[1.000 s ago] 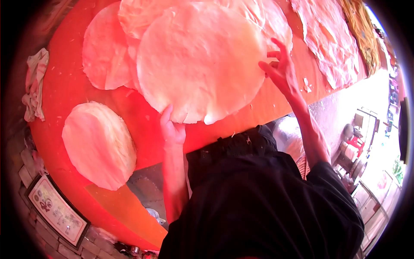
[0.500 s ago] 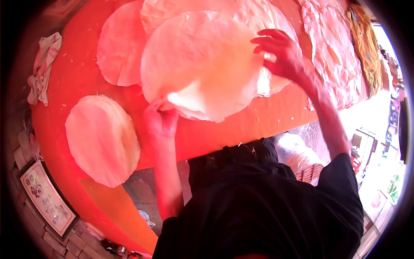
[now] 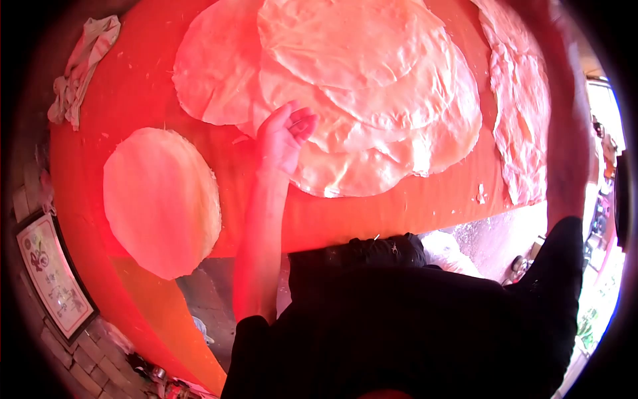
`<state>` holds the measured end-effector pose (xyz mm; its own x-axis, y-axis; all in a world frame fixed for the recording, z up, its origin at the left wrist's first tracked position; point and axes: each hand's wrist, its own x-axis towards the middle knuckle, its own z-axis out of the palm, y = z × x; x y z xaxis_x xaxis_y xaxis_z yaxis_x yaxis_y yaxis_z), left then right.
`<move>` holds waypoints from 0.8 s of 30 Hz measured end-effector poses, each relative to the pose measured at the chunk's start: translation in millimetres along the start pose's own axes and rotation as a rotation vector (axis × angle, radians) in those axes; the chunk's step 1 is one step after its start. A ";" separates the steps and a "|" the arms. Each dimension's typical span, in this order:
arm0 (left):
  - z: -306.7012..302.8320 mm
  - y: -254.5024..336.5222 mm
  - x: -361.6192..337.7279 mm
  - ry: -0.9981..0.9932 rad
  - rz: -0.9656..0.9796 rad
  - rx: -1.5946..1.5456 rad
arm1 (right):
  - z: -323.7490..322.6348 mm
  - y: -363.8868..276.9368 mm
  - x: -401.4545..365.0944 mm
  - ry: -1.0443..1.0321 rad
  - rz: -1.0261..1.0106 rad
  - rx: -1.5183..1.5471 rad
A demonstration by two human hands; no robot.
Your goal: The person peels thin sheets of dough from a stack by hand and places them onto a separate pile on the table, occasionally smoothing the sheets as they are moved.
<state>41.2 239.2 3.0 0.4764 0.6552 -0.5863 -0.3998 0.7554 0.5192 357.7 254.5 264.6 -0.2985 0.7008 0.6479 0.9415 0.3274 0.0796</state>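
My left hand (image 3: 287,136) is palm up over the near left edge of a pile of thin round dough sheets (image 3: 372,100). Its fingers are loosely curled and apart, with nothing in them. The pale sheets overlap, wrinkled and slightly shiny. Partly under the pile's left side is another round sheet (image 3: 219,66). A thick, neatly aligned stack of round sheets (image 3: 159,203) lies left of my left forearm. At the top right edge, my right hand (image 3: 535,16) is smeared and mostly cut off, its fingers hidden; the raised forearm passes in front of the table's right end.
An orange-red cloth (image 3: 345,216) covers the table. Crumpled pale sheeting (image 3: 515,100) lies along its right part. A rumpled whitish cloth (image 3: 83,70) hangs at the far left edge. On the brick floor at lower left stands a framed panel (image 3: 56,276).
The round sheet between my hands now lies on the pile. My left hand has let go and moved up and right; my right hand has swung away to the upper right.
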 end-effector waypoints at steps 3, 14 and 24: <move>12.6 -8.7 20.4 0.084 0.078 0.089 | 62.7 -30.7 -72.3 -0.316 0.022 0.128; 37.4 -1.8 47.4 0.066 0.168 0.139 | 145.5 -50.8 -194.5 -0.230 0.305 0.130; 51.0 -0.6 60.0 -0.063 -0.008 0.208 | 183.9 -93.9 -168.8 -0.244 0.298 0.261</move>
<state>110.0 277.4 -0.7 0.5293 0.6420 -0.5547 -0.2288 0.7375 0.6354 291.0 222.1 8.5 -0.0785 0.9068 0.4142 0.9302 0.2160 -0.2966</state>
